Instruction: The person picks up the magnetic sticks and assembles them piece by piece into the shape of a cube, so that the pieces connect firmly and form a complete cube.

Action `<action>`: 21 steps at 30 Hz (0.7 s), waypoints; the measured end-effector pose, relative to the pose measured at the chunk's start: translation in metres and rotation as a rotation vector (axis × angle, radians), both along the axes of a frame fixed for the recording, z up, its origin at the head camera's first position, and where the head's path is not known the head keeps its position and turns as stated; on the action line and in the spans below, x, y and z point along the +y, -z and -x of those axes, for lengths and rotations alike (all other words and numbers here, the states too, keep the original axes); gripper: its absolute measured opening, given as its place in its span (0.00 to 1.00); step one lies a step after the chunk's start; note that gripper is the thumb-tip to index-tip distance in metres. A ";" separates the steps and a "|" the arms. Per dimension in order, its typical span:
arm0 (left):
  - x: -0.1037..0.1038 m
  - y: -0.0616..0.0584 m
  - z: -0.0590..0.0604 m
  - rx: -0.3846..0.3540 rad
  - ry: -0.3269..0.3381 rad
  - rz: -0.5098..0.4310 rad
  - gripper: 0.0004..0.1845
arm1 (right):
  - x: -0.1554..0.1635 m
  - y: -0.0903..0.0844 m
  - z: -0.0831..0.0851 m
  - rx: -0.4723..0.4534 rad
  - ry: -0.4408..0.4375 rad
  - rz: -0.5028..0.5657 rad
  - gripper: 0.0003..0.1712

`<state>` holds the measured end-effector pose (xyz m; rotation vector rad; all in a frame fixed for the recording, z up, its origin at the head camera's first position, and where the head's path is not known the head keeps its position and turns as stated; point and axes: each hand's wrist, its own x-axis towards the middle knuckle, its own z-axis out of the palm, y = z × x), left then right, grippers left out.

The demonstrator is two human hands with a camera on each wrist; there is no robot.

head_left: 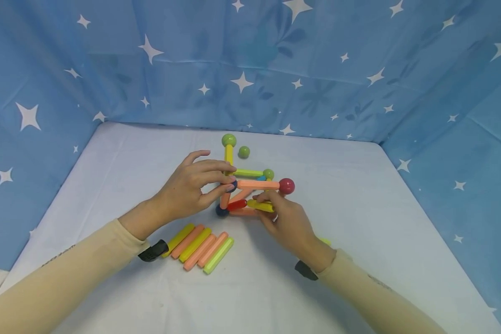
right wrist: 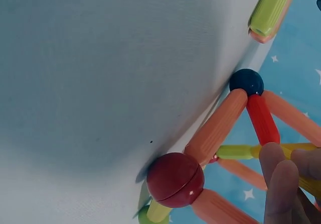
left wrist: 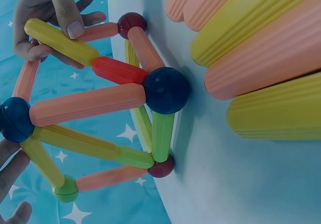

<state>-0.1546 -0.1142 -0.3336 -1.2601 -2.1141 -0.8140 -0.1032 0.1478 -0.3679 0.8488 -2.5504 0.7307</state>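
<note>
Six loose sticks [head_left: 198, 247] lie flat; one loose green ball [head_left: 244, 151].

White table surface [head_left: 359, 222] under a blue backdrop with white stars [head_left: 150, 69]. Six loose sticks [head_left: 200, 248] lay side by side near the front: yellow, orange, yellow, orange, orange, light green. One green ball [head_left: 244, 151] sat alone toward the back.

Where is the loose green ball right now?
In the head view, the loose green ball sits on the white table behind the stick-and-ball frame, just right of its tall yellow post, touching neither hand.
</note>
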 end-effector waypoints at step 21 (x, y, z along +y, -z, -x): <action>0.000 -0.001 0.001 -0.010 -0.009 0.008 0.05 | 0.014 -0.004 -0.017 0.053 -0.144 -0.049 0.19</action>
